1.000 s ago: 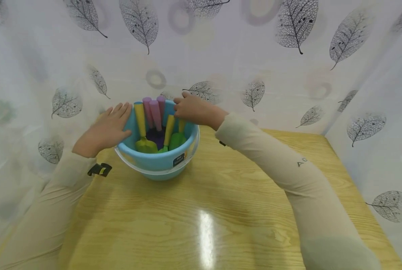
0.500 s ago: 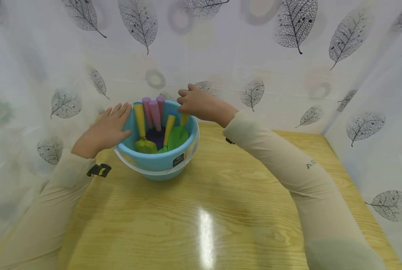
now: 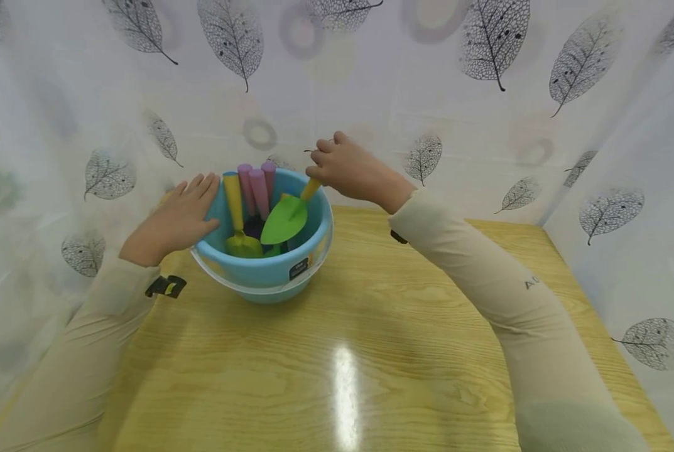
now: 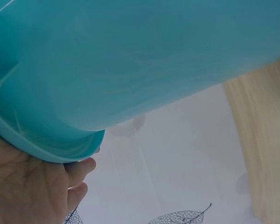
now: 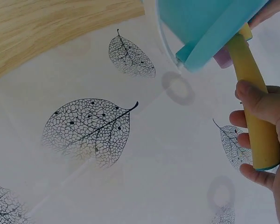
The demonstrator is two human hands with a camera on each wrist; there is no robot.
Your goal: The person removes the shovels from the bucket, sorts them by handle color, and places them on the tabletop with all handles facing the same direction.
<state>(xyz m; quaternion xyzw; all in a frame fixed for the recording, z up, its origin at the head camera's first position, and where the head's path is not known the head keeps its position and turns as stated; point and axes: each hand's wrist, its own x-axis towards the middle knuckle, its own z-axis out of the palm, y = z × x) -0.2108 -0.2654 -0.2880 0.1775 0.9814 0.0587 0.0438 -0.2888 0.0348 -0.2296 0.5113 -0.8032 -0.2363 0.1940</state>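
Note:
A light blue bucket (image 3: 246, 270) stands on the wooden table, its white handle lowered around the front. My left hand (image 3: 169, 221) rests on the bucket's left rim with its fingers extended; the left wrist view shows the palm against the rim's edge. At the right rim, my right hand (image 3: 355, 169) grips the yellow handle of a green trowel (image 3: 286, 220). Its blade hangs tilted above the other tools, at the bucket's mouth. In the right wrist view, fingers and thumb wrap the trowel handle (image 5: 259, 112). A yellow-handled tool (image 3: 235, 201) leans inside on the left.
Several pink handles (image 3: 260, 191) stick up at the bucket's back. The trowel blade partly covers other tools inside. The wooden table (image 3: 404, 326) extends to the front and right. A leaf-patterned sheet (image 3: 382, 81) hangs close behind the bucket and along both sides.
My right hand has moved up and to the right, lifting the green trowel from among the tools; its blade has swung leftward. The left hand and the bucket have stayed put.

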